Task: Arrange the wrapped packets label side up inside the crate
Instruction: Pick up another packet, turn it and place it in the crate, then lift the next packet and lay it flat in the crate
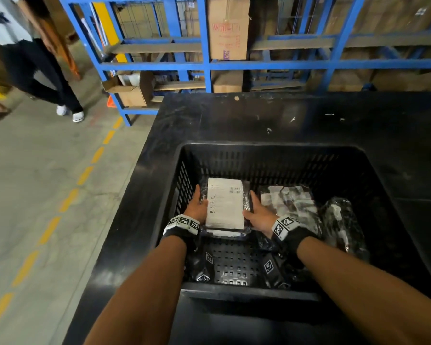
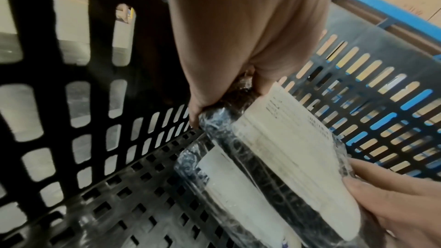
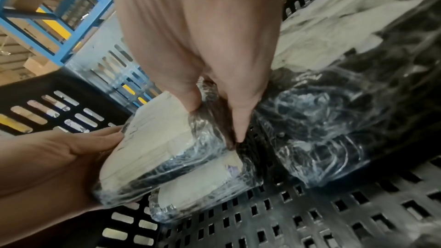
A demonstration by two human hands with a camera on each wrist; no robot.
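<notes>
A black slotted crate (image 1: 259, 145) stands on a black table (image 1: 234, 115). Both hands hold one clear-wrapped black packet (image 1: 225, 202) with its white label facing up, at the crate's left side. My left hand (image 1: 200, 202) grips its left edge and my right hand (image 1: 253, 207) grips its right edge. In the wrist views the left hand (image 2: 226, 97) and right hand (image 3: 214, 118) pinch the packet (image 2: 286, 148) with thumbs on top. It lies on or just above a second labelled packet (image 3: 198, 182). More wrapped packets (image 1: 291, 202) lie at the right, one (image 1: 341, 220) dark side up.
Blue shelving (image 1: 204, 63) with cardboard boxes (image 1: 228, 28) stands behind the table. A person (image 1: 35, 58) stands on the concrete floor at far left, beside a dashed yellow line (image 1: 85, 175). The crate's perforated floor (image 1: 234, 265) shows near me.
</notes>
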